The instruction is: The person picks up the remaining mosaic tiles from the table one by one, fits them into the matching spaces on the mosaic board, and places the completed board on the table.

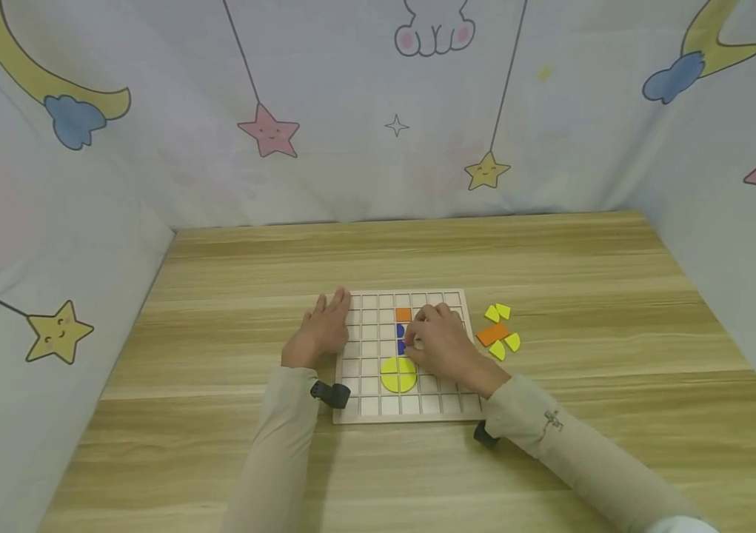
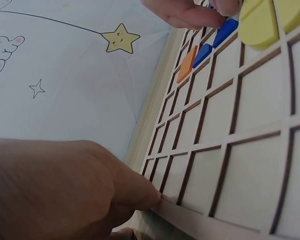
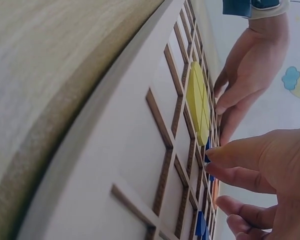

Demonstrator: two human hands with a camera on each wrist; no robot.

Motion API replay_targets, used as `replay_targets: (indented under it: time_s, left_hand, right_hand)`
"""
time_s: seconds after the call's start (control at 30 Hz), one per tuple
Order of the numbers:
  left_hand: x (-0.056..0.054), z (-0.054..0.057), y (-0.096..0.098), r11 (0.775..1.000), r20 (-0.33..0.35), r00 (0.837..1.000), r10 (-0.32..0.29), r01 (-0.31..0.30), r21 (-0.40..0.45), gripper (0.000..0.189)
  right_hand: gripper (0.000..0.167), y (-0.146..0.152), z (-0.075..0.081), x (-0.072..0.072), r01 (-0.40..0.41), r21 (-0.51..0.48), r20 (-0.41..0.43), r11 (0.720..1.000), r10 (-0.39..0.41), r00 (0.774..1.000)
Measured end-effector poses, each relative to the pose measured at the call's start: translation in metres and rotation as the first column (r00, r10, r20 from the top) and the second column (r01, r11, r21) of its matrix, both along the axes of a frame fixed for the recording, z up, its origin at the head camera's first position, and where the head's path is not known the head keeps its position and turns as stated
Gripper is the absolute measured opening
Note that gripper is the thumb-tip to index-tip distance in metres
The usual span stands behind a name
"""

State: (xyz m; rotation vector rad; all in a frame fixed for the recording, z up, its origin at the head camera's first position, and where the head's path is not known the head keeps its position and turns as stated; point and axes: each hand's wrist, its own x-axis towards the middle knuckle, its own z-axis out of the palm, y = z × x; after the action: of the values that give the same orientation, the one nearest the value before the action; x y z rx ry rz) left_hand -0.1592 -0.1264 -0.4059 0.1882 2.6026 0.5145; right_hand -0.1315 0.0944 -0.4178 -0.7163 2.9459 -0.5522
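A square wooden grid board (image 1: 370, 407) lies on the table. My left hand (image 1: 323, 329) rests along its left edge, fingers extended, with a fingertip at the rim in the left wrist view. Over the board's middle, my right hand (image 1: 440, 342) pinches a small blue tile (image 1: 400, 347) between thumb and forefinger, low at its cell. Directly above sits another blue tile (image 1: 400, 331) with a rounded side, then an orange square tile (image 1: 403, 314). Below, yellow quarter-round tiles (image 1: 389, 383) form a circle. The right wrist view shows a further blue piece (image 3: 200, 224) beneath the right hand.
Right of the board, an orange rectangular tile (image 1: 492, 334) lies among loose yellow quarter-round tiles (image 1: 513, 341). The wood-grain table (image 1: 218, 296) meets a hanging white cloth (image 1: 351, 185) printed with stars and moons at the back and sides.
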Motion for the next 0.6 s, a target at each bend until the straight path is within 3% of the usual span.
replay_targets:
  time_s: [0.37,0.6]
  left_hand:
    - [-0.001,-0.001,0.0,1.0,0.001,1.0,0.005,-0.005,0.0,0.06]
    - [-0.001,-0.001,0.0,1.0,0.001,1.0,0.009,-0.009,0.007,0.061]
  right_hand:
    - [0.005,0.003,0.003,0.001,0.001,-0.015,-0.018,1.0,-0.001,1.0]
    - [0.005,0.015,0.008,-0.002,0.043,-0.018,-0.032,0.999,-0.044,0.999]
